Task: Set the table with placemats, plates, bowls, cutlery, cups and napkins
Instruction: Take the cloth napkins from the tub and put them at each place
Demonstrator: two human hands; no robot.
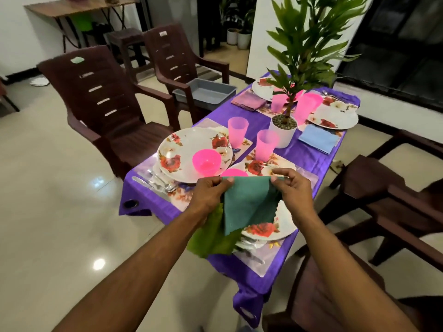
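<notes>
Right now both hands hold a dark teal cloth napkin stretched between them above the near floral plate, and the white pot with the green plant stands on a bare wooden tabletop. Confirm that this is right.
Not quite. The head view shows the white pot with the green plant standing on a purple tablecloth, not bare wood. The rest holds: the left hand and right hand pinch the dark teal cloth napkin above the near floral plate.

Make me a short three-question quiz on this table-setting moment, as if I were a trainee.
1. True or false: both hands pinch the dark green cloth napkin.
2. What else does the left hand hold? A) a light green cloth B) a spoon C) a pink cup
3. What stands in the white round pot mid-table?

Key
1. True; the right hand pinches the other top corner.
2. A, the light green cloth hangs beneath that hand.
3. A leafy green plant.
</notes>
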